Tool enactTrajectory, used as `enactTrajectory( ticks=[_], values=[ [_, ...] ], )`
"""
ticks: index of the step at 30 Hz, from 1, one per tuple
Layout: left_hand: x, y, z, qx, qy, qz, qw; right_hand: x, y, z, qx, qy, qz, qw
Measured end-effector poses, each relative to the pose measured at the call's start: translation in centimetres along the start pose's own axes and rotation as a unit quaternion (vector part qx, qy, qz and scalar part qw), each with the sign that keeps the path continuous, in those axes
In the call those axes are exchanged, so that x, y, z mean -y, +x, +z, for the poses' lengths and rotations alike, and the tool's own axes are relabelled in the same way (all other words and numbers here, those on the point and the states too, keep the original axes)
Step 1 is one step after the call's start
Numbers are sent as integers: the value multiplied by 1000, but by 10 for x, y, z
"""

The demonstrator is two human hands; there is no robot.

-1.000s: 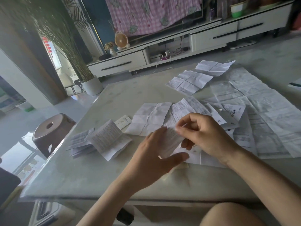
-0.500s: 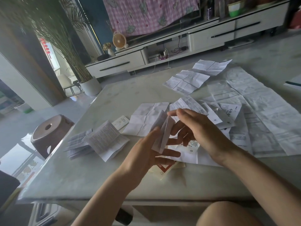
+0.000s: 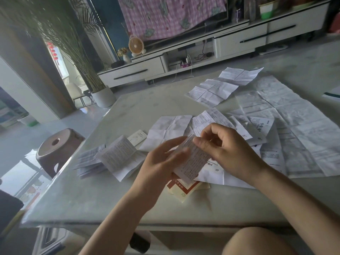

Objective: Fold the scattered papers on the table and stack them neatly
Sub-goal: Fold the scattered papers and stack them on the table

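The folded leaflet (image 3: 191,162) is held above the near edge of the desk (image 3: 92,196), between both hands. The right hand (image 3: 226,150) pinches its far end between thumb and curled fingers. The left hand (image 3: 161,162) is nearly flat, its fingers extended and supporting the leaflet from the left side; motion blur hides the exact position of its thumb. The leaflet's long axis runs from far to near, tilted slightly, with the near end over a red-and-cream packet (image 3: 184,190).

The stack of folded papers (image 3: 110,159) lies to the left of both hands, and the left hand is the nearer one. Judgement: the fold looks almost complete, and placing the leaflet calls for a leftward transfer. Several unfolded sheets (image 3: 294,129) lie to the right, not yet folded.
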State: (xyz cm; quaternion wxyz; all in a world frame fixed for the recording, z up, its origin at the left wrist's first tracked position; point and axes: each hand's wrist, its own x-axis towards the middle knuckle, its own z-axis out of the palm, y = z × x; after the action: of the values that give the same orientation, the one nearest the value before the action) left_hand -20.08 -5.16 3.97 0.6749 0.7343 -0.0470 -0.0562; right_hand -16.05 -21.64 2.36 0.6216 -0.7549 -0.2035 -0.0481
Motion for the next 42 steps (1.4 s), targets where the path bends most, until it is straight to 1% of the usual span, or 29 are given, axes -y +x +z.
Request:
enactTrajectory(
  ticks=[3,6,8,12,15,19,23,25,26,28,30,31,34,37,39,40,42],
  values=[
    [5,0,3,-31,75,56,995,-1,0,4,-1,15,-10,1000],
    [9,-1,6,-53,82,72,993,0,-1,4,28,65,8,997],
    [9,-1,8,-46,64,70,994,1,-1,4,17,65,0,998],
    [1,-5,19,-11,3,76,997,-2,-5,13,-65,7,-40,997],
    [-3,-5,27,-28,-13,62,998,-3,-9,19,-109,-46,-68,991],
    [-4,-5,32,-63,-11,54,997,-6,-10,20,-122,-121,-102,980],
    [-5,-5,28,-62,18,45,997,-6,-9,17,-99,-150,-125,976],
    [-8,-6,27,-55,13,35,998,-5,-8,18,-98,-119,-118,981],
    [-10,-7,26,-54,8,32,998,-5,-7,17,-95,-85,-103,987],
    [-11,-7,25,-57,5,35,998,0,-3,11,-63,7,-30,998],
    [-9,-7,22,-66,7,40,997,3,-1,3,-6,91,49,995],
    [-9,-8,21,-68,8,40,997,4,-1,-1,16,113,64,991],
    [-9,-9,19,-55,29,23,998,7,0,-5,25,95,46,994],
    [-7,-5,14,-26,98,-21,995,10,0,-6,17,54,34,998],
    [-7,-4,13,-24,137,-21,990,11,-1,-6,23,37,29,999],
    [-7,-4,14,-26,136,-14,990,12,-2,-6,22,47,32,998],
    [-8,-5,17,-34,102,-3,994,14,-3,-6,19,117,71,990]
  ],
)
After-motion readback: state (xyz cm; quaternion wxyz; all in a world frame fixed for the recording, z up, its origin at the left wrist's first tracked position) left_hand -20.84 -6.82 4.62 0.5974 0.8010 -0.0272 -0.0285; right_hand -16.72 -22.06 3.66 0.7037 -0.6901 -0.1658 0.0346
